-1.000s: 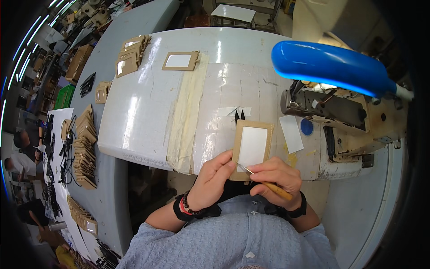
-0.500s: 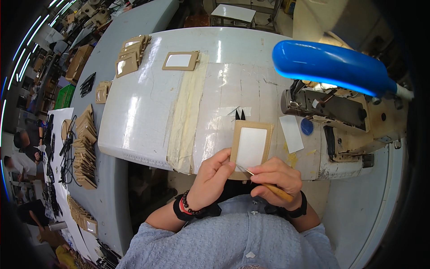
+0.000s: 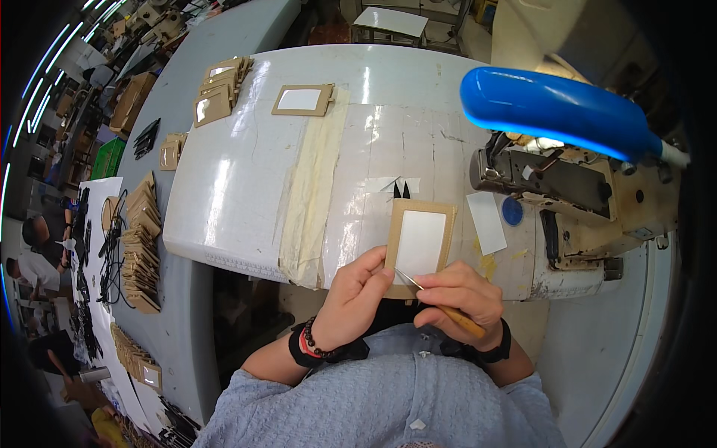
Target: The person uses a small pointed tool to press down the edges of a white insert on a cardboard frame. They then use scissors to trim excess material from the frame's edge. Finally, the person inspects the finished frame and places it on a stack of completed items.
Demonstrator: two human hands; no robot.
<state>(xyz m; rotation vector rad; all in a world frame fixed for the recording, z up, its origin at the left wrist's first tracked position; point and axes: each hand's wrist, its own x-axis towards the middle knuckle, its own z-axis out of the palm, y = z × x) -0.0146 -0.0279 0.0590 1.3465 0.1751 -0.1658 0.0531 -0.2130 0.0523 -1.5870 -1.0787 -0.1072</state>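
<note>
A tan card holder (image 3: 420, 240) with a white window lies at the table's near edge. My left hand (image 3: 357, 293) is closed on its lower left edge, thumb on top and fingers against the side. In my right hand (image 3: 469, 297) is an awl (image 3: 461, 321) with a wooden handle and a thin metal shaft. Its tip reaches the window's lower left corner, close to my left thumb. Two black pointed tips (image 3: 401, 190) show just beyond the holder's top edge; what they belong to is hidden.
To the right stands a sewing machine (image 3: 545, 179) below a blue curved cover (image 3: 553, 108). Beside the holder are a white card (image 3: 486, 224) and a blue disc (image 3: 511, 211). Another holder (image 3: 302, 100) lies farther off. Stacks of holders (image 3: 140, 265) line the left, and people are beyond them.
The awl's tip has shifted slightly up and left, and more of its metal shaft shows over the window. My left hand and the holder have hardly moved.
</note>
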